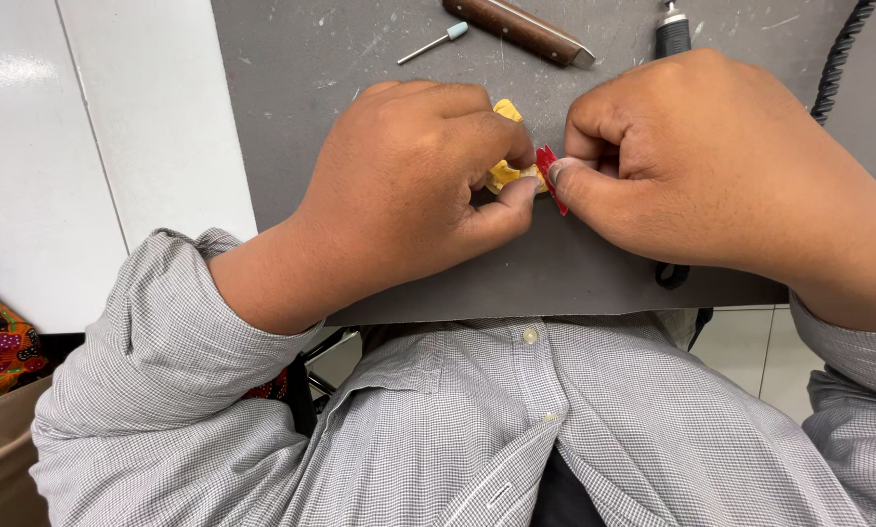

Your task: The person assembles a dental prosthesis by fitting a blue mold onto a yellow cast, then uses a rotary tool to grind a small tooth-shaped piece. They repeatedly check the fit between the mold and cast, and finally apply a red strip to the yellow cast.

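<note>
Both your hands pinched tight over the grey mat, small parts work.

Your left hand (pixel 413 185) has its grip closed on a small yellow lumpy piece (pixel 504 174), thumb and fingers clamped so it can't twist. Your right hand (pixel 696 161) pinches a thin red flat bit (pixel 549 174) right against it, just above the scuffed grey bench mat (pixel 291 107). The brown wooden-handled tool (pixel 516 29) and the blue-tipped metal bur (pixel 434 43) sit further back, probably parked within reach.

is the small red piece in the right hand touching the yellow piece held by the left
Touching: the head view shows the small red piece pressed against the yellow piece, no gap visible between them.
</note>
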